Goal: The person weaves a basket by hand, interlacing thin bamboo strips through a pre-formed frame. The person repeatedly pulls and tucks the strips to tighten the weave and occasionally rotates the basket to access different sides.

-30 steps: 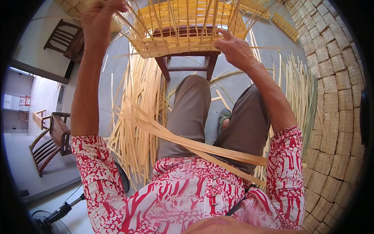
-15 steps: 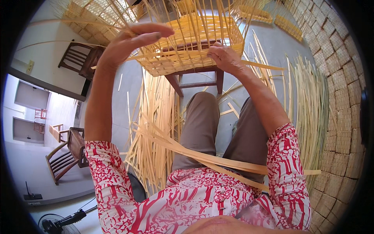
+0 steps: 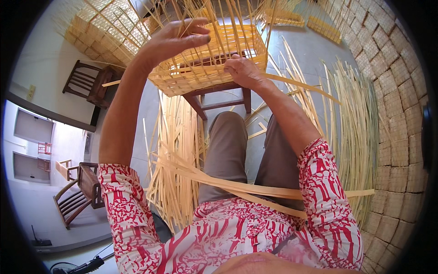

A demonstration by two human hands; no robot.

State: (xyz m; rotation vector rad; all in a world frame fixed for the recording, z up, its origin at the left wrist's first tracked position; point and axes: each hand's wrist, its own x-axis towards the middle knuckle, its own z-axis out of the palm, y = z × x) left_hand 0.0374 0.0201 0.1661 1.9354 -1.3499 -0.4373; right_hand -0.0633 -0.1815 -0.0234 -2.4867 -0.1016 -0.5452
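Left fingers: loosely stretched (image 3: 196, 22), thumb standing apart from them, with nothing seen between
Left hand: raised (image 3: 169, 43) over the left part of the basket, in front of some upright stakes
Right fingers: bent together (image 3: 232, 68) at the basket's front wall; what they have hold of, if anything, is hidden
Right hand: at the front wall (image 3: 246, 73), toward its right end
Basket: yellow open weave (image 3: 182, 80), in front of the knees, resting on a wooden seat (image 3: 214, 105)
Upright stakes: thin, rising (image 3: 233, 23) from the basket's walls
Weaving strip: flat, pale, running out (image 3: 310, 86) to the right from behind the right wrist
Lap: more flat strips (image 3: 228, 184) lying across the brown trousers (image 3: 226, 150)
Floor, left of the legs: a pile of long pale strips (image 3: 175, 123)
Floor, right: a bundle of thin greenish strips (image 3: 356, 114)
Far right: stacked woven pieces (image 3: 397, 150)
Far left: two dark wooden chairs (image 3: 77, 192)
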